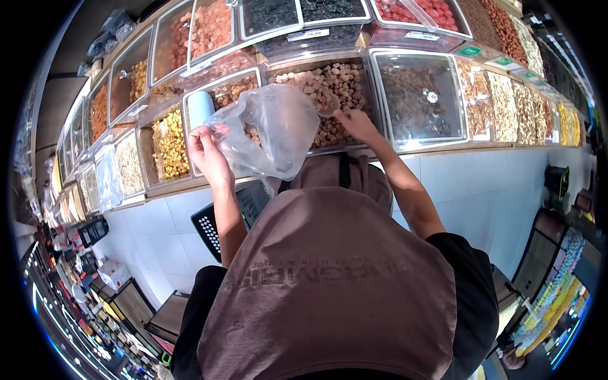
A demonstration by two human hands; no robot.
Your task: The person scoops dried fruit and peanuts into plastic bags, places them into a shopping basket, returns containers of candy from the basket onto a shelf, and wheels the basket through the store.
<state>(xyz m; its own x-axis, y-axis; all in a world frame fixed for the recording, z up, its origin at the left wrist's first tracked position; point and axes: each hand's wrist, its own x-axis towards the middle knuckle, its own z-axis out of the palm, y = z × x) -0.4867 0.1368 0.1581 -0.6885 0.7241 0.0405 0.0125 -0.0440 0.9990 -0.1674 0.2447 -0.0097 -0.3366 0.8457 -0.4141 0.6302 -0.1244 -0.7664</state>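
Note:
My left hand [208, 152] pinches the edge of a clear plastic bag [278, 130], which hangs puffed out in front of my apron [329, 266]. The bag partly covers the bin of brown dried pieces [348, 82]. Over that bin, my right hand [358, 125] is closed on what looks like a scoop [326, 104] with brown pieces in it; the scoop is partly hidden behind the bag and hard to make out. A pale blue rounded object [200, 107] lies on the lid just above my left hand.
Clear-lidded bins surround my hands: a dark-filled bin [418, 95] to the right, yellow dried pieces [171, 145] to the left, orange pieces [212, 28] and red pieces [421, 11] farther back. A black perforated basket [206, 229] is below the counter edge, beside my left forearm.

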